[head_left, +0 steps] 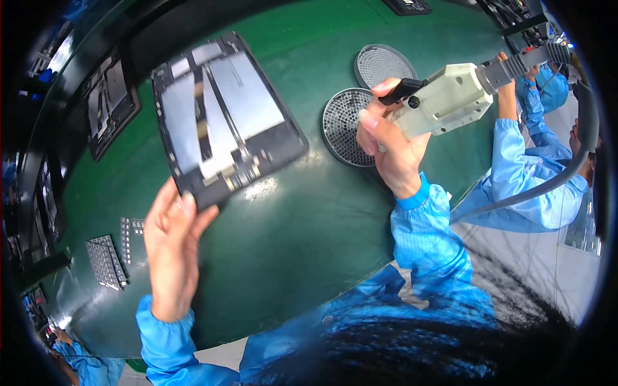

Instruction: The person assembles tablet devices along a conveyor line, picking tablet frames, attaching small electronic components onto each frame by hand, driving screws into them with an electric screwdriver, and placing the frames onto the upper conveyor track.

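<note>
Counts: one opened tablet (257, 77), one beige handheld tool (454, 100), two round grey trays, two bare hands at work. Landmark = the tablet.

Left hand (168, 238): closed in a pinch on the tablet's near left corner, thumb and fingers at the edge, so the tablet extends up and away beyond the grip. It is held tilted above the green table (283, 276), inside facing up: silvery panels, dark frame.

Right hand (396, 138): right of the tablet, fingers wrapped tight round the tool's front end; tip hidden by the fingers, can't tell what it is. Black lever (402, 91) on top, ribbed grey hose (496, 74) off the back.

Around: near tray (344, 119) right of the tablet, partly covered by the right hand; far tray (386, 64) just beyond it, contact unclear. One more opened device (111, 103) left of the tablet. Dark device (409, 6) far off, beyond the tablet and to its right, cut by the picture edge. Gridded sheets (106, 260) and small strips (125, 241) nearer the person than the tablet, to its left; exact count unclear.

Blue-sleeved co-workers (541, 170), at least two, well right of the tablet. Blurred dark hair (515, 296) crosses the right sleeve (425, 231).
</note>
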A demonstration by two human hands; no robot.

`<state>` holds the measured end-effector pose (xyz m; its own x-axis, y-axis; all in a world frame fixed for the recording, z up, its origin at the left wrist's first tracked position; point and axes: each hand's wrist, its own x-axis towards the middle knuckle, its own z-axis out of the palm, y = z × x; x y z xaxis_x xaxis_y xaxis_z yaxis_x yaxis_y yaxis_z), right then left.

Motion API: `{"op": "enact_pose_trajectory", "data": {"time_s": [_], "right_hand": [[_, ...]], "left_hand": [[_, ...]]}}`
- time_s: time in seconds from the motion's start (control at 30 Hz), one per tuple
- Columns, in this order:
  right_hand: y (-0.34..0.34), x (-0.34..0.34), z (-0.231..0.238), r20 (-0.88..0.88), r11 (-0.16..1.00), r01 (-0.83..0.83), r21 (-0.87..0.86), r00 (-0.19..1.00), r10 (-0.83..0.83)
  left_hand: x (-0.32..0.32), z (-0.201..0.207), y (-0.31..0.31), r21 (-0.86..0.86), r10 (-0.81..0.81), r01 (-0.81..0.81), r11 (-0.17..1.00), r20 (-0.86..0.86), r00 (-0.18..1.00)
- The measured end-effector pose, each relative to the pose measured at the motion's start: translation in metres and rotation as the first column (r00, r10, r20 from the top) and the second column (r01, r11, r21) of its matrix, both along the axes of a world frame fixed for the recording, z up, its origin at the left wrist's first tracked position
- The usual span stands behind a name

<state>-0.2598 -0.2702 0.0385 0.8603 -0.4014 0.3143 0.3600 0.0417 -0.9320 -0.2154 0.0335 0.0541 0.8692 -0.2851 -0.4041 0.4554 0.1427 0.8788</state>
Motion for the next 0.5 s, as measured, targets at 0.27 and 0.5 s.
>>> {"op": "enact_pose_trajectory", "data": {"time_s": [0.27,0.5], "right_hand": [[0.007,0.005,-0.005,-0.001,1.0,-0.002,0.026,1.0,0.002],[0.001,0.0,-0.014,0.043,0.998,-0.013,-0.059,0.999,0.016]], "left_hand": [[-0.083,-0.016,0.028,0.005,0.01,-0.01,1.0,-0.047,0.999],[-0.065,0.006,0.06,0.529,-0.406,0.199,0.825,0.311,0.859]]}}
